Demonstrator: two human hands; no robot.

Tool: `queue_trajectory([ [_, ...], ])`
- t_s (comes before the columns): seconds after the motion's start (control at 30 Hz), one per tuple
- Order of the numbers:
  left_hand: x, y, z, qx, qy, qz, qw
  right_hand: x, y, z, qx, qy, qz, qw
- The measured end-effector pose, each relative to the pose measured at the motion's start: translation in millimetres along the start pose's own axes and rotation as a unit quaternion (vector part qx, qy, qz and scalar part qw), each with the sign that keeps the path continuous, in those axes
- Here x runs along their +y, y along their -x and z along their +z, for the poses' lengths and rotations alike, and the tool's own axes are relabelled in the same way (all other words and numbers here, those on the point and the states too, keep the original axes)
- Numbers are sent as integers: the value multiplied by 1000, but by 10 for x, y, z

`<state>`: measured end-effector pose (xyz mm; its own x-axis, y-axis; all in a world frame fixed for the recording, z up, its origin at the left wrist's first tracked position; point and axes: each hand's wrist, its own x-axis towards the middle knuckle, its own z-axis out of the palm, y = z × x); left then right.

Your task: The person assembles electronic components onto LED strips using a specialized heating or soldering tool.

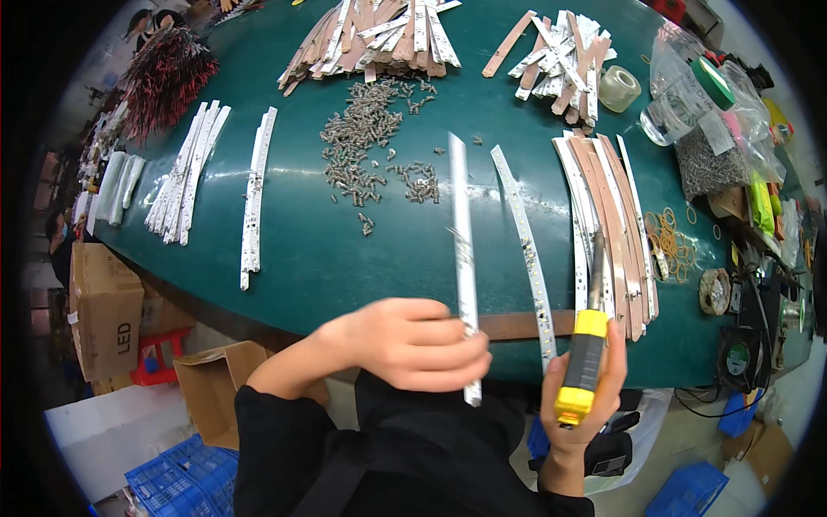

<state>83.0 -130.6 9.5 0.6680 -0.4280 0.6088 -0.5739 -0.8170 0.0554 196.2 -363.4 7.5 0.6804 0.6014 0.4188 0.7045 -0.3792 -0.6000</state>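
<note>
My left hand (413, 345) is closed around a long white LED strip (463, 233), slightly blurred, which stands out over the near table edge. In my right hand (607, 388) is a yellow-and-black handled tool (583, 366) with a long metal shaft pointing away from me; its exact kind is unclear. Another LED strip (525, 237), dotted with small chips, lies between the hands, its near end beside my right thumb. Past the tool's tip, a row of white and brown strips (633, 250) lies side by side. Small metal connector-like parts (362, 129) are heaped beyond my left hand.
Piles of strips (396, 43) lie at the back of the green table (336, 258). More strips (254, 198) and a bundle of red-black wires (168, 77) are at left. Tape (618, 89), a bag of small parts (711, 159), rubber bands (672, 246) and a fan (741, 358) are at right.
</note>
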Motion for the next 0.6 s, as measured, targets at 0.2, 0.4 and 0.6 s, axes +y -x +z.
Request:
queue_trajectory([
  [0.2, -362, 705, -562, -55, -195, -200, 959, -55, 32, 207, -89, -62, -98, 989],
  [0.4, -369, 1562, -930, -119, -193, -391, 892, -3, 110, 130, -68, -233, 75, 967],
  [0.6, -478, 1247, -762, -13, -145, -437, 888, 54, -159, 273, -71, -719, 262, 639],
])
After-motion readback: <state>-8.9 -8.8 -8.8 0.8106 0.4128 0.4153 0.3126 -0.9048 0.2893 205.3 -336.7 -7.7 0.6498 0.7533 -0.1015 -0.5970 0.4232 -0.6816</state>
